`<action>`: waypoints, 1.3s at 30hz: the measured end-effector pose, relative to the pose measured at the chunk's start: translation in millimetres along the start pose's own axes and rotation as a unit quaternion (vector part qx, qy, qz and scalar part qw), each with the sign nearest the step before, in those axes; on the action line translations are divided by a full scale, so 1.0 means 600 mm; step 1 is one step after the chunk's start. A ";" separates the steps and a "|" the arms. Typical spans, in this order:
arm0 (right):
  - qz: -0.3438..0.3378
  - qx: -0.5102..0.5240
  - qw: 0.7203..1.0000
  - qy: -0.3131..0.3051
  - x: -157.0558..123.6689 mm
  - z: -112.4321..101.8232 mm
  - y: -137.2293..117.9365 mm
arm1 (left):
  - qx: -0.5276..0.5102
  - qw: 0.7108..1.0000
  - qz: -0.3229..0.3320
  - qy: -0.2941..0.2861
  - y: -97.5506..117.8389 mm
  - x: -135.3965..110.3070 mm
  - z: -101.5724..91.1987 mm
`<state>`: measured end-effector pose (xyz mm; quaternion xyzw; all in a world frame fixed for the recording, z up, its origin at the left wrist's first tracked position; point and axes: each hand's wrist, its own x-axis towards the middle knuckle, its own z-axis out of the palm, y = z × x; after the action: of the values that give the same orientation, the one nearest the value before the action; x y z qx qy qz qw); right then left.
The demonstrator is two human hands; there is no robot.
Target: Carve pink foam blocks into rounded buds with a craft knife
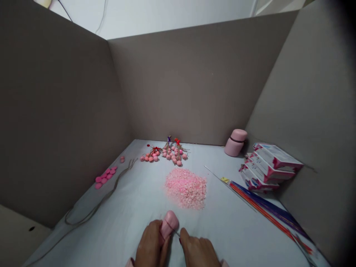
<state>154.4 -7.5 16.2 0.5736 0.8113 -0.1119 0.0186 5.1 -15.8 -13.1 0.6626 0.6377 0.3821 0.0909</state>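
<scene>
My left hand (150,243) is wrapped round a smooth, round-ended pink lump (170,221), possibly clay or soap, near the front of the table. A dark groove or line crosses the lump below its rounded end. My right hand (197,248) is closed on a thin, dark tool (176,233), whose tip meets the lump at that line. The tool's handle is hidden in my fingers, so its kind is unclear. Just beyond both hands lies a heap of pink crumbs (186,189).
Pink balls with twine (175,154) lie at the back, flat pink pieces (104,178) and loose twine (107,196) at left. A pink lidded jar (235,144), stacked boxes (269,167) and long coloured strips (267,207) are at right. Grey panels (189,89) enclose three sides.
</scene>
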 end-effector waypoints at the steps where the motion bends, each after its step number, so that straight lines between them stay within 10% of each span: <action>1: 0.000 0.001 1.000 0.000 0.001 -0.001 -0.001 | -0.011 1.000 -0.005 0.002 0.007 0.002 -0.004; 39: 0.019 -0.022 0.999 -0.013 -0.013 -0.003 -0.006 | -0.051 0.999 0.011 -0.014 -0.006 0.002 -0.008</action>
<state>154.0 -15.5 19.9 0.5872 0.8019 -0.1011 0.0443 -0.7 -15.9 -11.5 0.6698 0.6086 0.4053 0.1292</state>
